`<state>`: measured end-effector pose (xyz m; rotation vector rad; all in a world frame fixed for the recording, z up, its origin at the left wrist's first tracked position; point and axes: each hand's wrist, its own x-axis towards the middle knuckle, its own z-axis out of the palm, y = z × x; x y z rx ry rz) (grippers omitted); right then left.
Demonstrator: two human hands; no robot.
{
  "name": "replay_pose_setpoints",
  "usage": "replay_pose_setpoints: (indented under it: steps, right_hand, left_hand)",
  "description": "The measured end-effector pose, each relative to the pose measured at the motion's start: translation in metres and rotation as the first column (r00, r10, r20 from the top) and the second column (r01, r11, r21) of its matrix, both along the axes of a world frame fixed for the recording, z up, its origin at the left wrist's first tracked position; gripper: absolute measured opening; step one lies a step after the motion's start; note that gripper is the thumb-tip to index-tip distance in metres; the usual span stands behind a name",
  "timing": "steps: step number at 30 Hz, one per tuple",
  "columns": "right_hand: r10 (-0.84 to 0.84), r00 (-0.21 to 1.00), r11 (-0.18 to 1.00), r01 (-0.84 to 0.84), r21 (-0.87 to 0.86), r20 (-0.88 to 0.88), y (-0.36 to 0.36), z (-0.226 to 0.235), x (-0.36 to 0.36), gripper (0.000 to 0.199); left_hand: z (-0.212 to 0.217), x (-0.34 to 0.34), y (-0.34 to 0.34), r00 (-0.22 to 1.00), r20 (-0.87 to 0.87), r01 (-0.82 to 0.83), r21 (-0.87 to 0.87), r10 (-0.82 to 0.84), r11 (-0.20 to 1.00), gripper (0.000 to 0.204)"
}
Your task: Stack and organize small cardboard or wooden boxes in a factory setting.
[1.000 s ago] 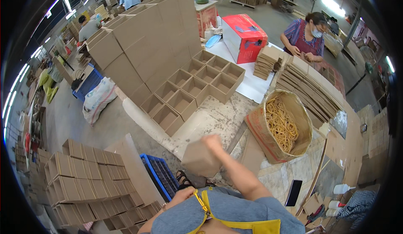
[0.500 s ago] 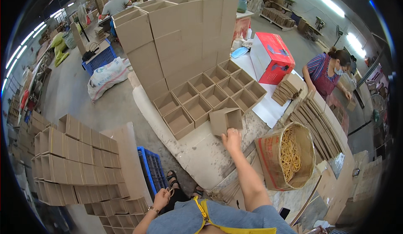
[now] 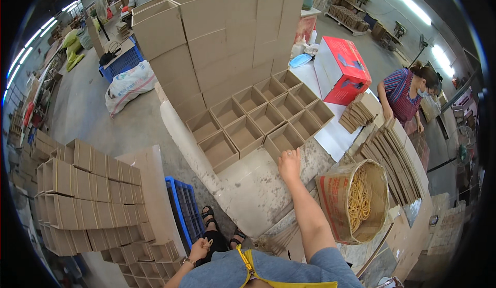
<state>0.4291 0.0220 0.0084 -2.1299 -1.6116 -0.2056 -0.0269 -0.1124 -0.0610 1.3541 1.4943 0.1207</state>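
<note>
My right hand (image 3: 290,165) is at the near wall of an open-topped brown cardboard box (image 3: 279,142), its fingers closed at the rim. That box stands upright on the table, beside rows of like open boxes (image 3: 244,134). Behind the rows rises a tall stack of boxes (image 3: 227,50). Low at my body, my left hand (image 3: 198,249) is closed on a few tan rubber bands (image 3: 207,244).
A brown bag of rubber bands (image 3: 330,197) stands right of my right forearm. Flat cardboard pieces (image 3: 390,153) and a red and white carton (image 3: 343,71) lie beyond. Stacked boxes (image 3: 93,179) and a blue crate (image 3: 183,210) are at left. A co-worker (image 3: 403,94) works at right.
The box in my right hand has gone from tilted above the table to upright beside the rows. The view has shifted slightly. My left hand still holds the rubber bands.
</note>
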Motion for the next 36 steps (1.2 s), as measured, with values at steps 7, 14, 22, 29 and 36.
replay_pose_setpoints:
  steps: [7,14,22,29,36]
  right_hand:
    - [0.014,0.998,1.000,-0.012,0.026,-0.069,0.008,-0.008,0.001,0.014]
    - [0.041,0.990,0.998,-0.035,0.046,-0.138,0.004,-0.008,0.005,0.014]
    - [0.049,0.972,0.984,-0.006,0.181,-0.232,-0.017,0.020,0.005,0.043]
    - [0.359,0.730,0.931,-0.327,0.164,-0.581,-0.083,-0.008,-0.112,0.023]
    - [0.556,0.606,0.825,-0.483,0.293,-0.569,-0.138,-0.020,-0.142,0.015]
  left_hand:
    - [0.028,0.011,0.002,0.999,-0.022,0.042,0.074,-0.041,0.996,0.011]
    - [0.041,0.036,0.042,0.980,0.021,0.193,0.190,-0.200,0.963,0.009]
    - [0.231,0.257,0.101,0.525,0.209,0.495,0.714,-0.825,0.495,0.032]
    - [0.255,0.422,0.012,0.180,-0.031,0.071,0.997,-0.983,-0.019,0.013]
    - [0.239,0.440,-0.025,-0.067,-0.297,0.605,0.747,-0.952,-0.276,0.025]
